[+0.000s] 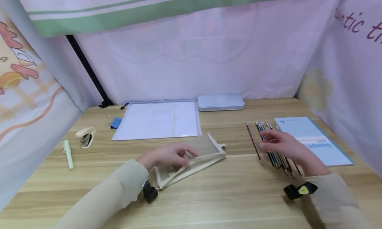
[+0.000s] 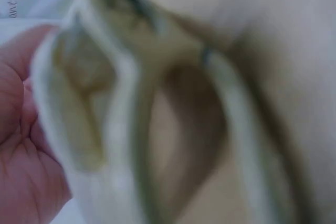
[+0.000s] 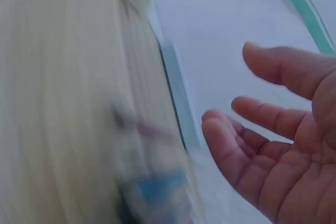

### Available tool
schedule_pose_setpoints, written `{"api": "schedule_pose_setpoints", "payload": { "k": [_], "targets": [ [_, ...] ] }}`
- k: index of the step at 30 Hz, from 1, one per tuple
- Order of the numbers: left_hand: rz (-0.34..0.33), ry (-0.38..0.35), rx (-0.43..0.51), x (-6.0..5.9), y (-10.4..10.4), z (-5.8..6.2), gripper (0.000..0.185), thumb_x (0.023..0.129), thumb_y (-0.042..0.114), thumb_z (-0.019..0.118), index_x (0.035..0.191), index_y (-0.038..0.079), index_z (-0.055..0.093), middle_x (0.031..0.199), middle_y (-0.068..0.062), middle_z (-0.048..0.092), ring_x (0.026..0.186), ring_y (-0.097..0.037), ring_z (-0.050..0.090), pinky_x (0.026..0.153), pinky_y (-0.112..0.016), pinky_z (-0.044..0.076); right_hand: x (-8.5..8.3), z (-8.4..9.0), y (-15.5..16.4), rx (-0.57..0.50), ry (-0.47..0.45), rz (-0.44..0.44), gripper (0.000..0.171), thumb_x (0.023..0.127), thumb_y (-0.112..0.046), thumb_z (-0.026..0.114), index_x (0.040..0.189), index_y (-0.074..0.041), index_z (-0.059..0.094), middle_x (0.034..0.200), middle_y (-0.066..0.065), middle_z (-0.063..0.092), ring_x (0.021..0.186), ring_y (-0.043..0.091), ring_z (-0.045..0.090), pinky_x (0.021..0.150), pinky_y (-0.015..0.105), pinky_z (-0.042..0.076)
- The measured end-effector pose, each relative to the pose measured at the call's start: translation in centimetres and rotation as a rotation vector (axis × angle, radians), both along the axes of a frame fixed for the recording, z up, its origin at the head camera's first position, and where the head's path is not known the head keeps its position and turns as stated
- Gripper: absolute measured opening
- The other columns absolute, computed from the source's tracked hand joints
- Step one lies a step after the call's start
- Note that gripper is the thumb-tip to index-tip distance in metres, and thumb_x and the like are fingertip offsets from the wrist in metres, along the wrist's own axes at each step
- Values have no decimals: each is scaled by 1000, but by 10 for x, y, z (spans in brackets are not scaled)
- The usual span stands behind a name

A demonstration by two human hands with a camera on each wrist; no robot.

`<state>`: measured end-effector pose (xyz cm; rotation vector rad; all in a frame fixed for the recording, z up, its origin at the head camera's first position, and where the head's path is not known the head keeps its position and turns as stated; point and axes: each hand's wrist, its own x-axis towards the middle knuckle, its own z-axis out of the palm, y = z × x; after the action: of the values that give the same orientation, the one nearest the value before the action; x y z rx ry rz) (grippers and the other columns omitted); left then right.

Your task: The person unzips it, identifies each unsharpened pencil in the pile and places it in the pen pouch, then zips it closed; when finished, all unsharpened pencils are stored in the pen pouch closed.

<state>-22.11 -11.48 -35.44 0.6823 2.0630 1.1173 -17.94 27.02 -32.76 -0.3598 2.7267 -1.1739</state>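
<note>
In the head view my left hand (image 1: 170, 155) is at a beige mesh zip pouch (image 1: 206, 146), its fingers bent at the mouth and appearing to grip the upper edge. The left wrist view shows the pouch (image 2: 126, 108), blurred and gaping, in front of the palm. My right hand (image 1: 286, 147) hovers over a bunch of pencils (image 1: 279, 161) at the right, fingers loosely bent and holding nothing. One reddish pencil (image 1: 254, 143) lies apart, left of the bunch. In the right wrist view thumb and fingertips stand apart, with blurred pencils below.
Right of the pencils lies a light blue notebook (image 1: 331, 152). A clear document folder (image 1: 158, 119) and a pale tin case (image 1: 221, 103) are at the back. A blue binder clip (image 1: 115, 123), a white stapler (image 1: 86, 137) and a pale green pen (image 1: 68, 155) sit at the left.
</note>
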Motion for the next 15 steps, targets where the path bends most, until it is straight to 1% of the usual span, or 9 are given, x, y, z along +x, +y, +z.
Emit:
{"api": "schedule_pose_setpoints", "payload": {
  "k": [3,6,9,12,13,15],
  "targets": [
    [82,-22,62,7,-2,-4,38,83,4,64,121,7,57,80,-6,61,68,-13,56,63,-25,51,4,2,27,69,-27,-98,55,92,-26,57,132,7,41,106,19,54,91,23,56,72,33,54],
    [197,-62,136,12,-4,-7,39,83,1,63,121,3,57,81,-5,61,71,-13,58,65,-25,53,4,-2,45,135,-87,-158,57,92,-27,57,132,9,39,107,24,53,86,22,59,70,36,54],
    [335,-143,235,18,-2,-11,40,83,0,62,123,0,54,82,-3,60,70,-10,58,64,-22,53,2,-9,57,189,-124,-178,55,91,-25,57,129,10,40,101,24,57,77,20,62,65,36,53],
    [465,-214,344,23,3,-14,42,85,-1,60,125,-2,50,84,-2,58,70,-8,57,64,-19,53,-1,-17,64,250,-131,-190,52,88,-22,61,124,11,44,91,19,61,70,18,60,58,32,51],
    [505,-228,376,24,5,-15,42,85,-2,59,126,-3,50,84,-2,57,70,-8,57,64,-19,53,-2,-19,65,269,-128,-190,51,86,-20,63,122,12,46,87,17,61,67,17,59,56,32,50],
    [570,-231,422,27,9,-16,42,85,-3,58,126,-4,50,85,-2,57,69,-8,58,64,-19,53,-4,-22,66,312,-134,-197,51,83,-20,65,119,12,48,83,15,61,64,16,58,55,31,48]
  ]
}}
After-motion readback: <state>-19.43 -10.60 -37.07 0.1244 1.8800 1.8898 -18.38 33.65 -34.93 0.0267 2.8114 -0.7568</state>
